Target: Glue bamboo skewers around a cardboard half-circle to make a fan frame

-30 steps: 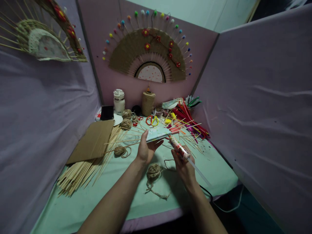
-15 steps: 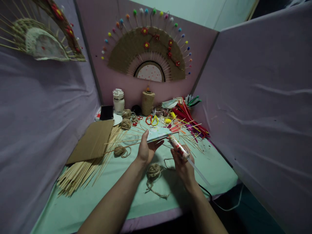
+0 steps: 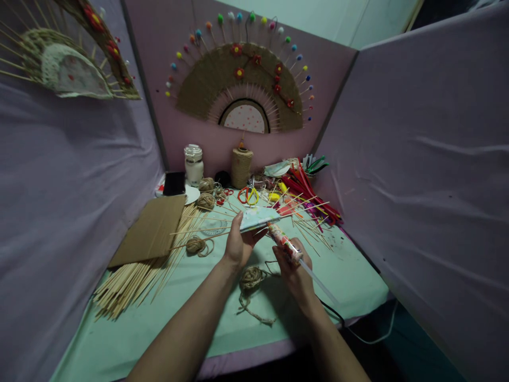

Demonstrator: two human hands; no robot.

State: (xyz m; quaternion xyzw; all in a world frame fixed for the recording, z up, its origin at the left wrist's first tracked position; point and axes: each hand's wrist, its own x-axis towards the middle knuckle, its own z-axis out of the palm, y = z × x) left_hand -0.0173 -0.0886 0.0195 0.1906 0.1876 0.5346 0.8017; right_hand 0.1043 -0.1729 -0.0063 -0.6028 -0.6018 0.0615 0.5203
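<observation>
My left hand (image 3: 239,245) grips a pale blue, fabric-covered piece (image 3: 259,216), thumb on top and fingers beneath. Thin wooden sticks fan out from it to both sides. In my right hand (image 3: 295,271) is a hot glue gun (image 3: 285,244) with a patterned, colourful body; a clear glue stick (image 3: 318,281) pokes out of its back end. Its nozzle is at the near edge of the blue piece, but whether it touches cannot be made out. Below, between my forearms, a ball of jute twine (image 3: 251,278) lies on the table with a loose tail.
Left are a cardboard sheet (image 3: 149,231) and a bundle of wooden sticks (image 3: 127,289). Behind stand a white jar (image 3: 194,165), a twine spool (image 3: 241,168) and scissors (image 3: 251,196). Red pipe cleaners (image 3: 308,193) lie back right. A dark cord runs near my right forearm.
My right hand and the glue gun have shifted slightly left, along the near edge of the blue piece. My left hand and the piece look almost unmoved.
</observation>
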